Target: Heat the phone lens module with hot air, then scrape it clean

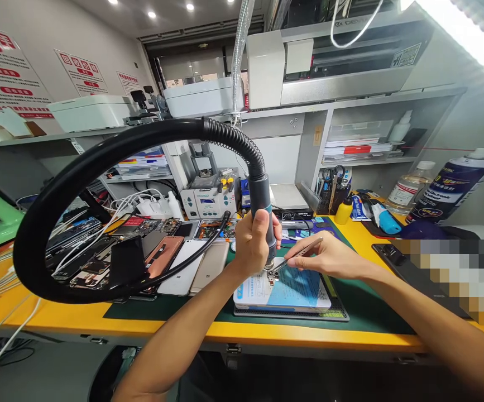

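My left hand [253, 241] is wrapped round the grey handle of a hot air gun [259, 192], held upright with its nozzle pointing down. A thick black hose loops from its top to the left. Between the fingertips of my right hand [319, 252] are metal tweezers [304, 249], slanting down to the left. Their tips reach a small metal phone part [272, 277] just below the nozzle; whether they grip it I cannot tell. Under the part lies a blue-and-white box [296, 293] on a green mat [367, 304].
Several phones and opened phone parts [128, 259] lie left of the box. A soldering station [210, 201] stands behind. At the right are a yellow bottle [344, 212], a clear bottle [407, 190], a spray can [453, 187] and a dark phone [413, 273]. Shelves [367, 164] run along the back.
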Motion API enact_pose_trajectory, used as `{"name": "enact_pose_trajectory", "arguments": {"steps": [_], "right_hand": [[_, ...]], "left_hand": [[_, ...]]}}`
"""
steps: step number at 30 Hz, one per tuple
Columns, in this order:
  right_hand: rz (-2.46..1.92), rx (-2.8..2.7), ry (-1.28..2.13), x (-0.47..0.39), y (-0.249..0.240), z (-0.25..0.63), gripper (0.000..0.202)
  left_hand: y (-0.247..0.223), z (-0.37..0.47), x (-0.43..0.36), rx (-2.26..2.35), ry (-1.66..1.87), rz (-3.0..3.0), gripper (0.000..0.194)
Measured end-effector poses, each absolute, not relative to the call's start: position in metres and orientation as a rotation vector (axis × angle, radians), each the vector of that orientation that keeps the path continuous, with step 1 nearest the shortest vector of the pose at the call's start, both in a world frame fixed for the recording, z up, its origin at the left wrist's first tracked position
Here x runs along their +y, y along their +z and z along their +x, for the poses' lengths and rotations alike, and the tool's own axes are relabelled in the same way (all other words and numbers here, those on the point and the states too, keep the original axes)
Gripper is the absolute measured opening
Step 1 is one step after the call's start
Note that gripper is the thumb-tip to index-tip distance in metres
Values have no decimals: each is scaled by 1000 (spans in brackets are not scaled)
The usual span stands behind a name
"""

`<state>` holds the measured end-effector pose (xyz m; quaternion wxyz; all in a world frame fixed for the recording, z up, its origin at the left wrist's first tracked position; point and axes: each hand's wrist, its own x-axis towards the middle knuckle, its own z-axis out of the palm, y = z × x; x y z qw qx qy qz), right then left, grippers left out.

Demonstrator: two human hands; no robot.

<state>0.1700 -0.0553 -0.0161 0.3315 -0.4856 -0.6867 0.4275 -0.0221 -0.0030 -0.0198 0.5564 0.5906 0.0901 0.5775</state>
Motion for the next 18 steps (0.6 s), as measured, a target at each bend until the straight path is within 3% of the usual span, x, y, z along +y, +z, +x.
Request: {"name": "enact_pose_trajectory", "arguments": {"steps": [18], "right_hand": [[-1267, -1792, 1123, -57, -13, 167, 26]], "left_hand": [[-18, -23, -7, 211, 1326, 1388, 37]]}}
